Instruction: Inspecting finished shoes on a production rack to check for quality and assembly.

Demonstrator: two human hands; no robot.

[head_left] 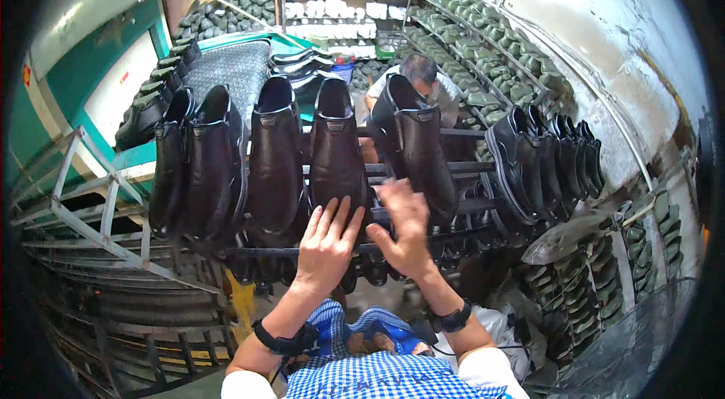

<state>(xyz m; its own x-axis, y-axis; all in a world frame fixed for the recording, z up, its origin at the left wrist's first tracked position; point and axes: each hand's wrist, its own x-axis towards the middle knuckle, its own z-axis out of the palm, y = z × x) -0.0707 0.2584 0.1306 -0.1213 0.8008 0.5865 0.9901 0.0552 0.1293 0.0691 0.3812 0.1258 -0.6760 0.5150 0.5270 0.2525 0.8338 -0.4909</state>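
Black slip-on shoes stand toes toward me along a dark metal rack (472,205). My left hand (326,242) lies with outstretched fingers on the toe of one black shoe (337,154) near the middle. Its fingers rest on the leather without wrapping round it. My right hand (404,225) is a little blurred, thumb and fingers apart, with nothing in it. It hovers below and left of a tilted black shoe (423,150); whether it touches that shoe I cannot tell. Left of my left hand stands another black shoe (273,157).
More black shoes (521,165) fill the rack's right end. Beyond the rack a person (418,70) bends down. Wall shelves (453,33) hold many grey-green shoe lasts. A grey metal frame (106,210) stands at left, and clear plastic sheeting (642,346) hangs at lower right.
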